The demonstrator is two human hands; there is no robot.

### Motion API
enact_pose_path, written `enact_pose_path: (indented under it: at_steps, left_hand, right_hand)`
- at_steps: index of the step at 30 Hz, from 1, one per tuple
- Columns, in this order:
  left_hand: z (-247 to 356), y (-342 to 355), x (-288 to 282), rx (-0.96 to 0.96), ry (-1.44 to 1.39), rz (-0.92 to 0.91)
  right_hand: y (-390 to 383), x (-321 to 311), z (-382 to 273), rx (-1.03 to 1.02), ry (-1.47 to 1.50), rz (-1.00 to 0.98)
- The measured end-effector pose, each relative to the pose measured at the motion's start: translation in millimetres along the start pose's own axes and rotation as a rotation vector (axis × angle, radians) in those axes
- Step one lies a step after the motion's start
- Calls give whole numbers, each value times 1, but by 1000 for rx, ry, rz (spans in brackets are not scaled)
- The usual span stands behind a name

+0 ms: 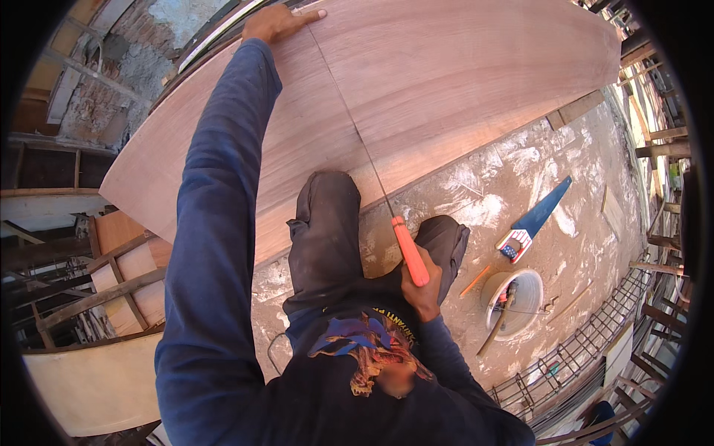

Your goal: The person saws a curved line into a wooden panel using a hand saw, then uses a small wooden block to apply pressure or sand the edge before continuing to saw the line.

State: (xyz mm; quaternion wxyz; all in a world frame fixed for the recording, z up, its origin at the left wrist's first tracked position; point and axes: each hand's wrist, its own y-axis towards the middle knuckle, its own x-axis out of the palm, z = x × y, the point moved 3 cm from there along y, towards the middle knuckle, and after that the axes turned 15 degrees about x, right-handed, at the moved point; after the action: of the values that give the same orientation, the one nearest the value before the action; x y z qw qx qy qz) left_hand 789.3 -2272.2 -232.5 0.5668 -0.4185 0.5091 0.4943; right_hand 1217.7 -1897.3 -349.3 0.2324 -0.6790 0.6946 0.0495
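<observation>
1. The left arm, in a blue sleeve, stretches straight out from the lower left to the far edge of the plywood (446,82).
2. The left hand (277,22) lies flat on the sheet near that edge, fingers extended and pressed to the wood, index finger pointing right.
3. The right arm is bent close to the body, elbow tucked back.
4. The right hand (421,291) is fisted around the lower end of the saw's orange handle (410,251).
5. The saw's thin blade (355,134) runs up from the handle along a cut line in the sheet, toward the left hand; how deep it sits cannot be told.
6. A bent knee in dark trousers rests on the sheet's near edge, beside the blade.
7. On the dusty floor to the right lie a blue handsaw (537,217) and a white bucket (529,297) holding tools.
</observation>
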Motion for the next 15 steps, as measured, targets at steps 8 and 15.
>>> enact_pose_path:
  at_steps: [8,15]
  left_hand:
    - [26,-29,-23,-68,25,130]
    - [30,-30,-38,-27,-2,35]
  right_hand:
    - [171,93,-65,-21,63,-71]
    - [56,50,31,-29,51,-9]
